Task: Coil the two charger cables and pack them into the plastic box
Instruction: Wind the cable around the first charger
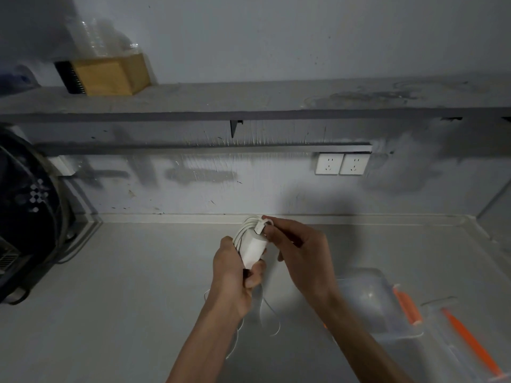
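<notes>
Forearms (204, 341): two, bare, entering from the lower edge over a pale counter (124, 286); the nearest items in view.

Left hand (237, 275): fingers curled round the lower end of the white charger brick (253, 250); brick held clear above the counter, near its back edge.

Right hand (298, 255): thumb and forefinger pinching the cable (246, 226) at the top of the brick, where several turns lie wound lengthwise round the body; other fingers loosely folded.

Loose tail (272, 319): thin white run hanging below the brick to the counter, partly hidden by the wrist; whether it is the same lead or the second one cannot be told.

Plastic box (370, 297): clear, open, on the counter just right of the right forearm; nothing visible inside; its lid (467, 335), with orange clips, just beside it and further right.

Step judged in hand: securing the last turn of the first coil; roughly the first half of the task.

Handling notes:
- keep the left grip firm so the wound turns do not slip off the brick's end;
- lay the end flat against its neighbouring turns and tuck it under one, rather than pulling tight at the connector;
- avoid sharp bends;
- gather any hanging slack before carrying the bundle across.
</notes>
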The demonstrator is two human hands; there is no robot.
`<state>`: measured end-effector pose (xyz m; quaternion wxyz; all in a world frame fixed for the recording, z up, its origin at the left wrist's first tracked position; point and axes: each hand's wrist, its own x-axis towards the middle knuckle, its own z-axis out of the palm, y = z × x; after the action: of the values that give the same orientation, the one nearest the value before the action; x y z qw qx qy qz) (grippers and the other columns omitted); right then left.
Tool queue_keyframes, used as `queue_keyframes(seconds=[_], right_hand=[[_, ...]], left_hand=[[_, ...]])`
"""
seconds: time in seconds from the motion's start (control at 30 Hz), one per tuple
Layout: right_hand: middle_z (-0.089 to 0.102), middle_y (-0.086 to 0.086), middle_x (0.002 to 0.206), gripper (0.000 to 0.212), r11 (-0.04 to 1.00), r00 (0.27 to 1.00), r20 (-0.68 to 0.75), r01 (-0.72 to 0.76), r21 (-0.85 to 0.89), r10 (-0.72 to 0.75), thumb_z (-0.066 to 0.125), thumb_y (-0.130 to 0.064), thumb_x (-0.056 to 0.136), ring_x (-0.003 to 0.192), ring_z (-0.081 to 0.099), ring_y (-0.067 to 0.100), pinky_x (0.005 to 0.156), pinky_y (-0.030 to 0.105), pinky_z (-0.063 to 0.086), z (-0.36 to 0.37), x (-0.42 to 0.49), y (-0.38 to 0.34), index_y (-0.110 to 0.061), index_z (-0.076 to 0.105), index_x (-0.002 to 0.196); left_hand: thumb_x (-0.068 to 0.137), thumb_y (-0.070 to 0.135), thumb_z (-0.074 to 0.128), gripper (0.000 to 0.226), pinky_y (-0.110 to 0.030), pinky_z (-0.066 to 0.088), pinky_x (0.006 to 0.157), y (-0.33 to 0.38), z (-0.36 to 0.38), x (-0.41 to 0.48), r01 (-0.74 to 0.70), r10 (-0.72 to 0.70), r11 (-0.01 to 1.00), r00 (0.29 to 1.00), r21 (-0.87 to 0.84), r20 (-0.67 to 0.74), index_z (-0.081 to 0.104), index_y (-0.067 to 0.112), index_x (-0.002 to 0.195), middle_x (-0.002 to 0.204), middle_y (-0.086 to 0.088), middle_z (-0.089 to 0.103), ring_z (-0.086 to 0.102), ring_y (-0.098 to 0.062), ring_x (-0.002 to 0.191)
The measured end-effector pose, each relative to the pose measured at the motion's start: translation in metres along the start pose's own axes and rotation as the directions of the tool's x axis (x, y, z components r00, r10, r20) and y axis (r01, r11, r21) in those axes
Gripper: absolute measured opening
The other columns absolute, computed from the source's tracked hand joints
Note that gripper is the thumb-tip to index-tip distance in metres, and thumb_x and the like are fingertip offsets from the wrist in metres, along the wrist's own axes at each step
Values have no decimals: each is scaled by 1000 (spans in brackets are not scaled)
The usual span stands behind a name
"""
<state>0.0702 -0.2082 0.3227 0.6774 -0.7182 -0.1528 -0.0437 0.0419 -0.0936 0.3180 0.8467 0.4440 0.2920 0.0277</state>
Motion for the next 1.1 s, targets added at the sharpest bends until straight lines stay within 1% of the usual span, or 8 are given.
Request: queue_keyframes(seconds=[0.17,0.27,0.43,0.63,0.73,0.83,1.0,1.1], right_hand=[[74,-20,76,27,973,985,-77,140,-185,-157,67,-11,89,63,65,-6,58,4,45,-6,5,-2,-30,75,108],[70,-20,67,34,963,980,-104,145,-226,-171,65,-8,89,54,62,0,56,10,48,-11,6,-1,-30,73,113],[76,-16,81,33,909,952,-60,268,-319,-302,59,-10,93,66,69,6,56,14,49,-20,-3,-3,-31,65,118],[65,-15,72,32,951,983,143,153,-269,-118,54,-1,94,64,61,4,60,17,44,-54,9,-3,-24,70,110],[66,-8,91,19,954,983,181,89,-285,-37,62,-17,93,79,64,10,63,28,54,-66,9,-2,-22,75,107],[64,0,104,20,960,979,198,12,-279,46,65,-17,90,87,65,10,62,23,57,-68,6,3,-23,75,107],[67,4,95,15,980,982,172,-40,-196,74,63,-6,91,66,66,3,56,17,52,-75,-3,19,-13,75,98],[71,8,89,15,979,991,60,-106,-176,118,60,-2,92,57,63,5,53,18,51,-82,-8,36,-11,72,92]], left_hand=[[98,20,25,36,-18,18,32,2,7,-1,-21,17,997,998,78,55,56,4,93,64,-12,57,40,-13,33],[96,19,25,29,-20,17,34,2,13,-3,-28,19,993,997,113,78,52,7,94,72,-15,47,41,-13,33],[99,19,27,30,-13,19,29,3,11,4,89,-96,995,980,46,173,53,5,94,68,-13,51,39,-12,28],[101,23,24,41,-13,20,27,-8,3,12,194,-221,974,931,120,291,55,6,81,63,-9,53,36,-10,30],[102,24,21,43,-14,20,26,-16,2,14,231,-259,965,912,123,318,53,5,81,59,-8,53,37,-10,30],[103,28,23,44,-13,20,28,-21,5,16,276,-291,957,895,92,338,57,3,90,64,-13,55,40,-12,32],[97,25,28,40,-13,29,30,-30,11,19,380,-392,920,866,101,312,59,0,99,77,-20,56,45,-16,33],[96,20,35,36,-18,40,35,-39,19,20,411,-422,906,854,101,304,58,2,116,100,-22,50,50,-21,50]])
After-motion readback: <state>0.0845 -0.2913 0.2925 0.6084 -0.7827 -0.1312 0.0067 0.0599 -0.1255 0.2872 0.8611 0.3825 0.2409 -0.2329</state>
